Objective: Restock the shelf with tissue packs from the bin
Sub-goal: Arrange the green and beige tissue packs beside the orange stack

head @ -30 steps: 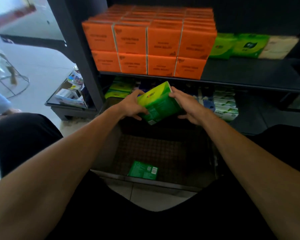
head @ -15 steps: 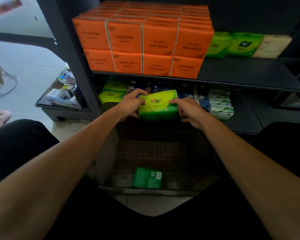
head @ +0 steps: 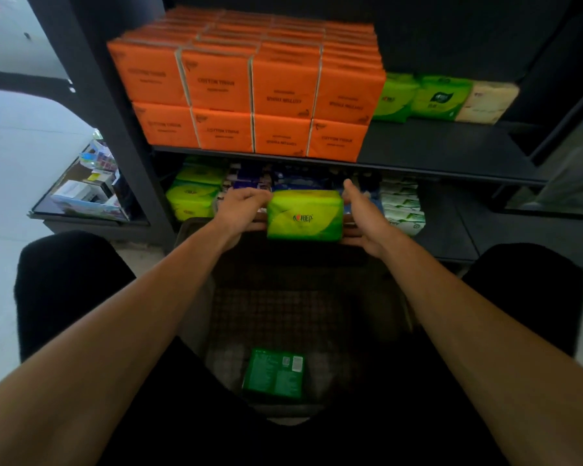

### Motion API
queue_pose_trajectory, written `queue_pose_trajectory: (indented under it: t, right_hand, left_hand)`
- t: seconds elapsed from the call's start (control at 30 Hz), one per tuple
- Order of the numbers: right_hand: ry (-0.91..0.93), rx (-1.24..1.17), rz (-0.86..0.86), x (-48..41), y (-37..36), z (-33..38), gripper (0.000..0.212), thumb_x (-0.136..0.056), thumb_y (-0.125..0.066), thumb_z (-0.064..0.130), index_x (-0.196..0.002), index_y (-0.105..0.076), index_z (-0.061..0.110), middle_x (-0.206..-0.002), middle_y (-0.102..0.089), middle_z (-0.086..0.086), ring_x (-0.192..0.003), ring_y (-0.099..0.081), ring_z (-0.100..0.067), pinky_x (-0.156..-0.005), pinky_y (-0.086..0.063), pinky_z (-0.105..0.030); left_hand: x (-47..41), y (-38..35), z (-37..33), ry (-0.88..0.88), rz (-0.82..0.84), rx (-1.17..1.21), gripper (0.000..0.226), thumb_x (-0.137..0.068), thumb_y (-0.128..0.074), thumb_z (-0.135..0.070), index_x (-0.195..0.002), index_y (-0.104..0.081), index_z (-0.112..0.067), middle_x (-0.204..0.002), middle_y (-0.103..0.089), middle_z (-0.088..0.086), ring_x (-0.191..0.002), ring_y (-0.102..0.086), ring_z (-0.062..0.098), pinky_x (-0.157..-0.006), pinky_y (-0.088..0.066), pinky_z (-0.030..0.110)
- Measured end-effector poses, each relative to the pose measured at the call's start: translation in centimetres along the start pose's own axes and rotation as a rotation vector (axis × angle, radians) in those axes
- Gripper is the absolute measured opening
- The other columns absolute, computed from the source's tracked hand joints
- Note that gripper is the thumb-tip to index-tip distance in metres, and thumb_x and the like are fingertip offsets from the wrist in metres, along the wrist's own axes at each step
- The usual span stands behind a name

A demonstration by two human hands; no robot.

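I hold a lime-green tissue pack (head: pixel 305 215) level at the front of the lower shelf (head: pixel 446 230), above the far rim of the dark bin (head: pixel 196 314). My left hand (head: pixel 239 210) grips its left end with curled fingers. My right hand (head: pixel 362 218) cups its right end, thumb up and fingertips beneath. Blue and purple packs (head: pixel 283 181) fill the shelf right behind it. One dark green tissue pack (head: pixel 273 373) lies flat on the bin's floor near me.
Stacked orange packs (head: pixel 249 95) fill the upper shelf's left; green packs (head: pixel 418 95) and a cream pack (head: pixel 488 100) sit behind bare board. The lower shelf holds lime packs (head: pixel 192 196) left and white-green packs (head: pixel 401 206) right. A low display tray (head: pixel 88 193) stands outside the black post (head: pixel 115 129).
The pack was tilted above the bin; both hands turned it level and carried it forward to the lower shelf's front. The view has moved closer to the shelf.
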State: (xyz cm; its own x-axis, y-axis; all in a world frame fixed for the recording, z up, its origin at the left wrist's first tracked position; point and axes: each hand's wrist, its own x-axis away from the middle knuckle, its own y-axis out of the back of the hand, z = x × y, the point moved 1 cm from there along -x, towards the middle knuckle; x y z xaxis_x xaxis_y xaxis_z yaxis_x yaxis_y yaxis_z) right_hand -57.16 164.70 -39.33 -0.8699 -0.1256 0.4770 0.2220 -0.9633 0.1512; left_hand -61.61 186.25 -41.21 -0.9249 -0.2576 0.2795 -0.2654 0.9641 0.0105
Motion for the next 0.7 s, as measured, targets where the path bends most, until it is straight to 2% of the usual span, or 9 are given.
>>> queue_pose_trajectory:
  t: [0.1, 0.2, 0.33, 0.43, 0.53, 0.63, 0.7]
  right_hand:
    - [0.001, -0.049, -0.013, 0.0, 0.5, 0.1, 0.037, -0.098, -0.036, 0.055, -0.12, -0.046, 0.027, -0.11, -0.059, 0.004, -0.103, -0.059, -0.02, -0.089, -0.051, -0.042]
    - [0.018, -0.062, -0.045, -0.6, 1.2, -1.0, 0.034, -0.098, -0.047, 0.042, -0.12, -0.051, 0.016, -0.116, -0.063, -0.009, -0.101, -0.063, -0.024, -0.077, -0.056, -0.04]
    - [0.002, -0.144, -0.082, -1.8, 2.5, -1.9, 0.03, -0.09, -0.057, 0.031, -0.115, -0.056, 0.013, -0.118, -0.062, -0.014, -0.104, -0.063, -0.027, -0.077, -0.055, -0.039]
    - [0.007, -0.207, -0.116, -2.9, 3.3, -2.5, 0.032, -0.079, -0.059, 0.035, -0.104, -0.06, 0.014, -0.121, -0.059, -0.019, -0.107, -0.06, -0.029, -0.078, -0.049, -0.04]
    - [0.049, -0.176, -0.104, -4.0, 4.0, -2.6, 0.028, -0.068, -0.06, 0.039, -0.09, -0.06, 0.021, -0.114, -0.059, -0.016, -0.102, -0.056, -0.027, -0.078, -0.043, -0.039]
    - [0.093, -0.18, -0.1, -5.1, 4.7, -2.6, 0.012, -0.071, -0.062, 0.034, -0.081, -0.063, 0.027, -0.108, -0.06, -0.011, -0.1, -0.056, -0.025, -0.08, -0.044, -0.039]
    - [0.097, -0.19, -0.091, -5.9, 5.0, -2.9, 0.015, -0.069, -0.064, 0.035, -0.083, -0.065, 0.028, -0.109, -0.063, -0.009, -0.102, -0.06, -0.025, -0.084, -0.048, -0.041]
  left_hand:
    - [-0.4, -0.7, -0.7, 0.03, 0.03, 0.002, 0.017, -0.091, -0.06, -0.013, -0.106, -0.066, -0.007, -0.104, -0.069, 0.01, -0.088, -0.068, 0.024, -0.072, -0.059, 0.03]
    - [-1.2, -1.6, -0.8, 0.033, 0.032, -0.003, 0.018, -0.088, -0.06, -0.005, -0.106, -0.064, -0.004, -0.099, -0.069, 0.012, -0.084, -0.067, 0.024, -0.08, -0.057, 0.034]
    - [-1.9, -3.0, -0.7, 0.052, 0.008, 0.062, 0.026, -0.087, -0.063, -0.002, -0.11, -0.057, -0.01, -0.096, -0.066, 0.012, -0.077, -0.066, 0.018, -0.067, -0.058, 0.028]
    - [-2.7, -4.3, -0.1, 0.113, 0.004, 0.131, 0.031, -0.088, -0.061, -0.002, -0.116, -0.054, -0.012, -0.089, -0.068, 0.008, -0.07, -0.067, 0.014, -0.061, -0.057, 0.025]
    - [-4.0, -5.6, 0.3, 0.132, 0.013, 0.095, 0.024, -0.09, -0.056, -0.002, -0.111, -0.066, -0.005, -0.081, -0.072, 0.0, -0.07, -0.069, 0.013, -0.059, -0.055, 0.023]
    - [-4.8, -6.6, 0.7, 0.18, 0.014, 0.161, 0.022, -0.091, -0.059, -0.012, -0.11, -0.068, -0.007, -0.09, -0.072, 0.002, -0.084, -0.068, 0.018, -0.063, -0.054, 0.026]
    - [-5.1, -7.1, 0.7, 0.214, 0.033, 0.159, 0.024, -0.09, -0.062, -0.014, -0.113, -0.065, -0.013, -0.096, -0.07, 0.0, -0.089, -0.066, 0.017, -0.065, -0.052, 0.028]
